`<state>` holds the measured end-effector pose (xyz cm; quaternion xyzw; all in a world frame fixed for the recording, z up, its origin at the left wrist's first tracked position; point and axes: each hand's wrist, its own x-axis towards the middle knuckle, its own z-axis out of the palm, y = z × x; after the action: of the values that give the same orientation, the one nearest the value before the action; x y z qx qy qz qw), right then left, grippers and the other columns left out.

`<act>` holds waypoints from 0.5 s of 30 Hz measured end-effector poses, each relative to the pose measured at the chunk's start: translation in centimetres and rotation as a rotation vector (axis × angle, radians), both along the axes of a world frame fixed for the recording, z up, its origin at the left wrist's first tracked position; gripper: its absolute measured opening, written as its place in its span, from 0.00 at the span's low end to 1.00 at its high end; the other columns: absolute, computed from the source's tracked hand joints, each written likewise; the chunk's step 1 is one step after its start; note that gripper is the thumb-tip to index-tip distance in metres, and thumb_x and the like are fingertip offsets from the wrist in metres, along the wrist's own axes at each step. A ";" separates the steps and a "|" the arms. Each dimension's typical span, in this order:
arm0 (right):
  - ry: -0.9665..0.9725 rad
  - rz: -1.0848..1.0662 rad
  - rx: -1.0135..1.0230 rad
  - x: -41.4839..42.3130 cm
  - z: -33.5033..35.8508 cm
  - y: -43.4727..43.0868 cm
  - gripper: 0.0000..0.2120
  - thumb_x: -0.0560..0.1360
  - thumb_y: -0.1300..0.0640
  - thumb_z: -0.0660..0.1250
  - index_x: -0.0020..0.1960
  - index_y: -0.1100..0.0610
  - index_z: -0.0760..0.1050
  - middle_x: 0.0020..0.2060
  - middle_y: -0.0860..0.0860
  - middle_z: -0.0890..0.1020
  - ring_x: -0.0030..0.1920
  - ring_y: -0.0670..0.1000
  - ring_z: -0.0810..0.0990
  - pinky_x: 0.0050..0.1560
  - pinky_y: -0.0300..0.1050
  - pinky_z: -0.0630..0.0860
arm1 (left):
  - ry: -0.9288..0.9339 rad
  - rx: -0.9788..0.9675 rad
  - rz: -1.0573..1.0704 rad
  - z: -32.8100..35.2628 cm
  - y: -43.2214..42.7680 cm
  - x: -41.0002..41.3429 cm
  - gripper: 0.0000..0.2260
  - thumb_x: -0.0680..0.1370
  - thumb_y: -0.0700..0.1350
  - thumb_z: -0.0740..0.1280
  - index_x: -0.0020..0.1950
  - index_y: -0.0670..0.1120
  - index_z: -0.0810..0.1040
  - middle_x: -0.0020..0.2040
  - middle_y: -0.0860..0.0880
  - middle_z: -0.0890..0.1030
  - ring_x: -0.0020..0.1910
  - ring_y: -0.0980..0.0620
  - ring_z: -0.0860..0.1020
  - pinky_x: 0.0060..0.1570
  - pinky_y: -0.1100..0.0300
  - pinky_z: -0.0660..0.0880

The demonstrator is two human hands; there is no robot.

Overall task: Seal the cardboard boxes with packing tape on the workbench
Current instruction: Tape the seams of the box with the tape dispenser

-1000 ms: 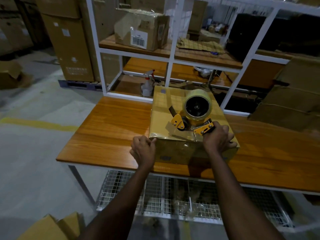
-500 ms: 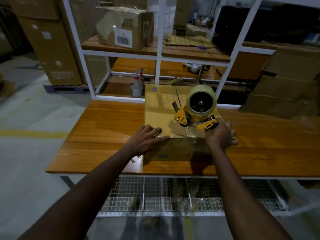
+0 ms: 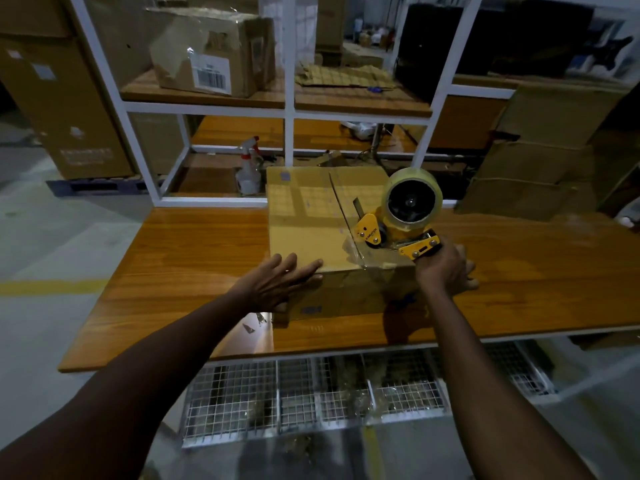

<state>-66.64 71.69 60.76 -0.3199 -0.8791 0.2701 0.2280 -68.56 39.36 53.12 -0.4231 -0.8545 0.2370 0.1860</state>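
1. The cardboard box [image 3: 322,230] sits in the middle of the worktop [image 3: 194,271], right in front of me at 12 o'clock.
2. My left hand [image 3: 277,282] lies flat with straight fingers on the box corner at 7 o'clock. It grips nothing and only presses the box down.
3. My right hand [image 3: 441,268] is curled tight round the handle of the tape gun [image 3: 398,233]. The gun rests on the box top near the 4 o'clock corner.
4. A bit of clear tape [image 3: 363,259] is stuck over the near edge of the box, just below the gun. I think this is the start of a strip.
5. The seam [image 3: 337,202] on top looks bare, so I think the long pull across is not done yet. The top is shiny, so I cannot tell for sure if other tape lies there.
6. What is left, I think: pull the gun along the seam, stick the tape down over the far edge and cut it.
7. The seam runs away from me, from about 5 o'clock to 11 o'clock. That is the line the tape has to follow.
8. The gun's long side goes from its handle at 4 o'clock to its yellow nose at 10 o'clock. The open side of the tape roll [image 3: 411,200] faces me.
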 end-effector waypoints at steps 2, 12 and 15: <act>0.013 -0.017 -0.006 0.1 0.2 0.6 0.03 0.75 0.51 0.69 0.48 0.47 0.77 0.57 0.53 0.76 0.60 0.61 0.70 0.60 0.60 0.63 | 0.035 -0.071 -0.003 -0.2 0.3 0.1 0.49 0.72 0.70 0.61 0.81 0.48 0.38 0.80 0.42 0.37 0.77 0.34 0.50 0.72 0.37 0.58; 0.047 -0.076 -0.036 1.0 1.3 3.0 0.02 0.75 0.51 0.67 0.44 0.47 0.75 0.56 0.53 0.75 0.59 0.62 0.70 0.60 0.62 0.63 | -0.023 -0.100 -0.212 2.2 7.4 -0.8 0.44 0.75 0.68 0.57 0.81 0.48 0.43 0.81 0.43 0.42 0.79 0.39 0.42 0.74 0.36 0.41; 0.037 -0.112 -0.041 1.6 2.0 3.8 0.03 0.75 0.53 0.66 0.43 0.47 0.73 0.58 0.54 0.75 0.60 0.62 0.70 0.61 0.61 0.61 | 0.074 -0.126 -0.113 4.0 12.1 -1.7 0.45 0.74 0.70 0.56 0.81 0.47 0.42 0.81 0.44 0.41 0.79 0.37 0.41 0.73 0.34 0.42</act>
<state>-64.99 75.48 62.73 -0.3682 -0.8496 0.2807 0.2527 -70.28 51.44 57.12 -0.4724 -0.8053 0.2948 0.2036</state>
